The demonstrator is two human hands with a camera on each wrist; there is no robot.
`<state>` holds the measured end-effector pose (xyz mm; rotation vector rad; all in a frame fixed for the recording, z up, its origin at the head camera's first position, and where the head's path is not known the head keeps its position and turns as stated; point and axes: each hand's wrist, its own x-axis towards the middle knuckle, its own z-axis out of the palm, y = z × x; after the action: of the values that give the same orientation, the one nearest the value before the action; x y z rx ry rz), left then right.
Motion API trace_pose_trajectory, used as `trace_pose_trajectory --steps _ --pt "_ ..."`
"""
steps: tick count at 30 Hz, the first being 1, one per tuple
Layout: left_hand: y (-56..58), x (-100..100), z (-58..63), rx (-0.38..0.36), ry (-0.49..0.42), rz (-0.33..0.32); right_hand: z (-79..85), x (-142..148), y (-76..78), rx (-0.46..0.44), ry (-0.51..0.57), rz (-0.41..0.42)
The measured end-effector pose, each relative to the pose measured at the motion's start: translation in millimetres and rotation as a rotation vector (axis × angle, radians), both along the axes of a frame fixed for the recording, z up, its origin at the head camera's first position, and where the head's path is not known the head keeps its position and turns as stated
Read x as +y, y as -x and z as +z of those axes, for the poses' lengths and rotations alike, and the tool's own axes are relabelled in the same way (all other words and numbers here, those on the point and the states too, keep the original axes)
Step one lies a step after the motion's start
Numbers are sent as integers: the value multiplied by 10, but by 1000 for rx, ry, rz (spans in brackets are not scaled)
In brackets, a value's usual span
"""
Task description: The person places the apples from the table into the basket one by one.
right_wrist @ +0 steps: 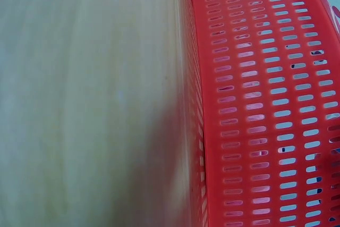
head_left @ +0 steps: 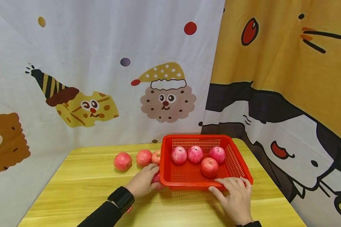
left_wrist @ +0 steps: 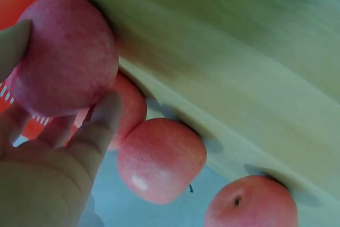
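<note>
My left hand (head_left: pixel 143 181) grips a red apple (left_wrist: pixel 66 54) beside the left wall of a red plastic basket (head_left: pixel 184 183). In the left wrist view its thumb and fingers lie around the fruit. At the basket's front rim, toward the right corner, my right hand (head_left: pixel 234 197) holds the edge, fingers over the top and thumb on the near side. Several apples sit inside the basket, among them a smoother red apple (head_left: pixel 209 167) nearest the front. The right wrist view shows the basket's slotted wall (right_wrist: pixel 265 104) but no fingers.
Left of the basket, three more apples stand on the wooden table (head_left: pixel 82 183): a left one (head_left: pixel 122 161), a middle one (head_left: pixel 144 158), and one (head_left: pixel 156 157) partly hidden by the basket rim. A printed curtain (head_left: pixel 102 47) hangs behind the table.
</note>
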<state>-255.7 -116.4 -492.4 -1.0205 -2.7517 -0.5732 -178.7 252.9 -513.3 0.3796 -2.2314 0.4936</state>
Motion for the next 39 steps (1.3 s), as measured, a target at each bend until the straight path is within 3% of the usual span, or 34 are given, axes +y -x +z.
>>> trace_pose_trajectory --steps 8,17,21,31,34,39 --pt "-104 -96 39 -233 -62 31 0 0 2 23 9 12" --pt "-260 -224 19 -375 -138 -17 -17 -11 -14 12 17 3" --pt "-340 -290 30 -454 -168 -4 -12 -15 -5 38 20 16" --pt "-510 -491 -8 -495 -226 106 -22 -9 6 34 9 12" --pt "-529 -560 41 -484 -296 141 -24 -9 6 35 8 13" --pt "-512 -602 220 -400 -427 187 -19 -7 3 46 14 16"
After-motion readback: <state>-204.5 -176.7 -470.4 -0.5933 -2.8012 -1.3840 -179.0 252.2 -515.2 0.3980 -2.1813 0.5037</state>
